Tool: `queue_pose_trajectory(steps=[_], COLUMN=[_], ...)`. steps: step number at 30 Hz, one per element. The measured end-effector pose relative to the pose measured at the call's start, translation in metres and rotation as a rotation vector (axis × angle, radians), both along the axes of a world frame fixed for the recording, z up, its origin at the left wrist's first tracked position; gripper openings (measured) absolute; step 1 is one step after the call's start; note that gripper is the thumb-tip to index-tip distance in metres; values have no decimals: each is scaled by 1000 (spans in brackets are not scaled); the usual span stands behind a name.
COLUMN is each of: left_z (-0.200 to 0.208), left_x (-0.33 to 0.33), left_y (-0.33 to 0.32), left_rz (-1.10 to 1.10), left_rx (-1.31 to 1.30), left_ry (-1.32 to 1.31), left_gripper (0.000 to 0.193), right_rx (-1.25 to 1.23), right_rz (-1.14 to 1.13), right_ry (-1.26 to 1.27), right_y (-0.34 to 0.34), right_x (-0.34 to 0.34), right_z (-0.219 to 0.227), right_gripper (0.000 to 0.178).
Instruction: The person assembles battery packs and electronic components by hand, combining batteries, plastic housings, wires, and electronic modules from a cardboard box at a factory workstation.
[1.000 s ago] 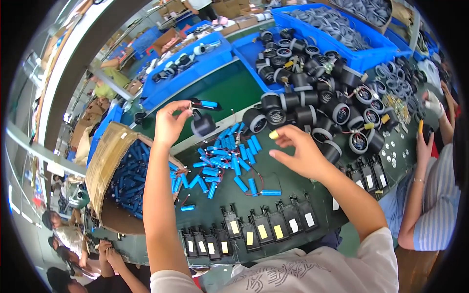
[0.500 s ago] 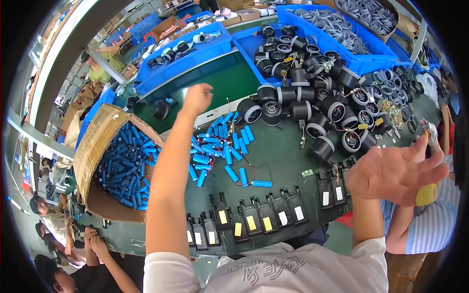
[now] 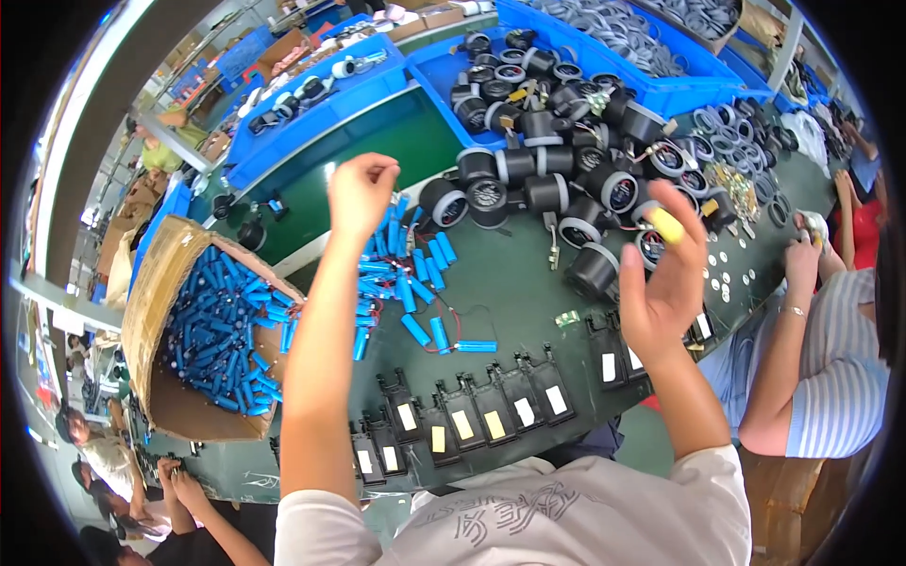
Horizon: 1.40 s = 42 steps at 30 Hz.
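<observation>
My left hand [image 3: 359, 200] hangs above the far edge of a loose pile of blue cylindrical battery cells [image 3: 404, 283]. Its fingers are curled in, and nothing shows in them. My right hand [image 3: 662, 307] is raised over the bench, palm up with fingers apart. A yellow wrap [image 3: 666, 225] circles one of its fingers. Beyond this hand lies a heap of black round lamp housings [image 3: 545, 192] with grey rims. Below both hands, flat black cases [image 3: 510, 396] with white or yellow labels stand in a row along the near edge.
On the left, an open cardboard box [image 3: 156, 302] holds many blue cells. A green conveyor belt [image 3: 377, 132], carrying a dark unit [image 3: 251, 233], runs behind. Blue bins [image 3: 330, 108] stand beyond it. Small white discs [image 3: 727, 269] and grey rings [image 3: 741, 141] lie at right, near a seated co-worker [image 3: 821, 349].
My right hand has swung inward from the right, turning palm up. My left hand's fingers have curled in. The dark unit has travelled left along the belt, and the whole view has shifted.
</observation>
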<state>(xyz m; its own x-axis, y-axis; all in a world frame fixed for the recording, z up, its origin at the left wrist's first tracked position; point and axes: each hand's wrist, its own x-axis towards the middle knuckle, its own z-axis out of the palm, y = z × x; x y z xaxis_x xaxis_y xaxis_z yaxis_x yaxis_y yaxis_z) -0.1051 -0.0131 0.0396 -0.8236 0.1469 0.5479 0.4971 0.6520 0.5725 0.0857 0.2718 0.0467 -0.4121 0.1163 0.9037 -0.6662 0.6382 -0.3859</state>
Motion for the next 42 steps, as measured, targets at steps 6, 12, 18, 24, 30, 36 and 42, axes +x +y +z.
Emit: queue_pose_trajectory(steps=[6, 12, 18, 24, 30, 36, 42], left_z=[51, 49, 12, -48, -45, -40, -39], left_x=[71, 106, 114, 87, 84, 109, 126], left_y=[65, 122, 124, 120, 122, 95, 89], left_rz=[-282, -599, -755, -790, -710, -615, -631], left_rx=[229, 451, 241, -543, -912, -173, 107], left_ry=[-34, -206, -122, 181, 118, 4, -154], left_gripper=[9, 8, 16, 29, 23, 14, 12], right_rx=[-163, -56, -320, -367, -148, -107, -85], right_rz=[225, 83, 70, -13, 112, 118, 101], right_ry=[-161, -350, -613, -758, -811, -855, -717], right_y=[-18, -12, 4, 9, -3, -12, -22], right_x=[-34, -35, 32, 73, 85, 77, 30], right_z=[9, 16, 1, -7, -10, -21, -40], right_gripper=[36, 19, 11, 7, 13, 40, 9])
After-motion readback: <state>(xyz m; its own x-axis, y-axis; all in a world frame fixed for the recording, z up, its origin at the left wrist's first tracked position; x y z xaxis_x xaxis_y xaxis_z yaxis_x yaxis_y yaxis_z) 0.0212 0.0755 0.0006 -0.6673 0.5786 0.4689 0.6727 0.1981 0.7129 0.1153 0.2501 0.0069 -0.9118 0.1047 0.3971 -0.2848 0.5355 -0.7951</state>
